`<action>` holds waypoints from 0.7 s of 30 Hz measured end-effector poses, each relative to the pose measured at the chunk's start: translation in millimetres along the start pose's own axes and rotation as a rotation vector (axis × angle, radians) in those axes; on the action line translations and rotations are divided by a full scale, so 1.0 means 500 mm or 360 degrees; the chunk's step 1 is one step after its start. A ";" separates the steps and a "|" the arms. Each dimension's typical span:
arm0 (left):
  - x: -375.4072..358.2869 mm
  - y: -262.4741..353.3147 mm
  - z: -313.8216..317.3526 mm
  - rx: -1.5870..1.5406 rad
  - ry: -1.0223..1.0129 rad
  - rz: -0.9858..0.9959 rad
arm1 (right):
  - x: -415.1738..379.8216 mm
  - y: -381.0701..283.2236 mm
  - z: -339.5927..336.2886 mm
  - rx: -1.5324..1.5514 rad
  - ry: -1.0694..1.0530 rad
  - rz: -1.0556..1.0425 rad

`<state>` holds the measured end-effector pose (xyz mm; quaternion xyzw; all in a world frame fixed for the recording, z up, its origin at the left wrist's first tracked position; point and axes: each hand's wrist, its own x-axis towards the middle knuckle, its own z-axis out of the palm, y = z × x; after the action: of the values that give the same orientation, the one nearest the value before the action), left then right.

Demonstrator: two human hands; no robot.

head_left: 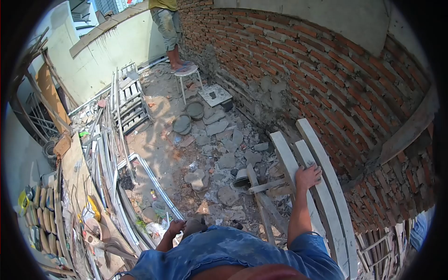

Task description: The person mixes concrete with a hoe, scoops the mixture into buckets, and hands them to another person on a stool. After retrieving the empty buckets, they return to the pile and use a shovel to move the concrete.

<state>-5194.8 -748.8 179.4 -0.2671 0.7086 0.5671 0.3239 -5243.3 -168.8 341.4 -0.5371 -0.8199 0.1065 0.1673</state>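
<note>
My right hand (308, 177) lies on the middle one of three long pale planks (318, 186), its fingers apart across the plank's face. The planks lean upright side by side at the right, near the brick wall. Low in the view, beside my blue shirt, my left hand (177, 227) is closed with its fingers curled. A thin white stick (168, 217) shows by its fingertips; whether the hand holds it is unclear.
A person (166, 30) stands on a stool (185, 71) by the brick wall (289, 60). Two buckets (182, 124) of grey mix sit on the rubble-covered floor. Metal strips (156, 179) and poles lie left. Crossed boards (261, 196) stand left of the planks.
</note>
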 end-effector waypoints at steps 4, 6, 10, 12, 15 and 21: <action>0.005 -0.036 -0.076 0.0108 0.0033 0.0055 | 0.000 -0.002 0.004 -0.0007 0.0014 0.0013; 0.016 -0.084 -0.131 0.0157 -0.0014 0.0033 | -0.001 -0.003 0.006 0.0022 0.0046 0.0012; -0.040 -0.111 -0.204 0.0778 -0.0055 0.0155 | 0.000 -0.011 0.013 -0.0015 0.0101 0.0030; -0.067 -0.108 -0.196 0.0137 0.0227 -0.0314 | 0.001 -0.009 0.026 -0.0083 0.0159 0.0005; -0.091 -0.115 -0.183 -0.0084 0.0338 -0.0410 | 0.004 -0.003 0.040 -0.0091 0.0180 -0.0033; -0.056 -0.170 -0.151 -0.0066 0.0161 -0.0366 | 0.012 0.004 0.061 -0.0111 0.0235 -0.0054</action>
<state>-5125.0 -840.3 158.4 -0.3816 0.6769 0.5264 0.3451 -5255.5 -162.4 313.3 -0.5350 -0.8175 0.0351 0.2104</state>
